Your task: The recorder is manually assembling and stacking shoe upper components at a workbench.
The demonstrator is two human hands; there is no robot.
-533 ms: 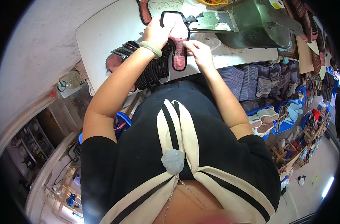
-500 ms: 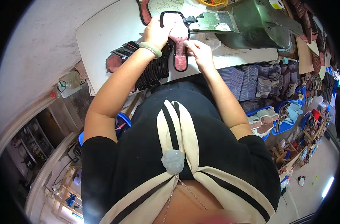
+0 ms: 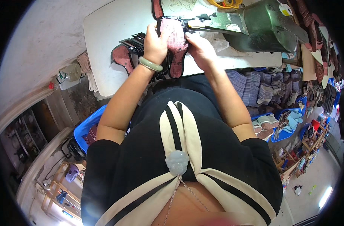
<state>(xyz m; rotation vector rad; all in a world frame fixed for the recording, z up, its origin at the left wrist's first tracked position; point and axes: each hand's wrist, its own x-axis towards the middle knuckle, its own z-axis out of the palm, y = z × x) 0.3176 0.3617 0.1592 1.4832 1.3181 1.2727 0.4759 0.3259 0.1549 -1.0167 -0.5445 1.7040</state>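
Observation:
A pinkish-red shoe insole [image 3: 175,41] with a black edging lies at the arm of a green machine [image 3: 268,26]. Its broad end is away from me, its narrow end toward my body. My left hand [image 3: 155,47] grips the insole's left edge, thumb on top and fingers underneath. On the other side, my right hand [image 3: 202,49] pinches the right edge close to the machine's narrow head [image 3: 191,24]. Several similar black-edged insoles [image 3: 123,56] lie in an overlapping row below and left of my left wrist. Part of that row is hidden by my left hand and forearm.
The white tabletop [image 3: 104,30] carries the work. Another insole [image 3: 157,8] lies at its far side, near a yellow basket [image 3: 226,3]. Stacks of grey striped insoles [image 3: 251,88] stand to the right, beside blue bins [image 3: 287,124]. Another blue bin [image 3: 85,126] sits left.
The insole has turned slightly, and its narrow end has swung left and nearer my body. My right hand has moved up along its edge toward the machine head. My left hand keeps its hold.

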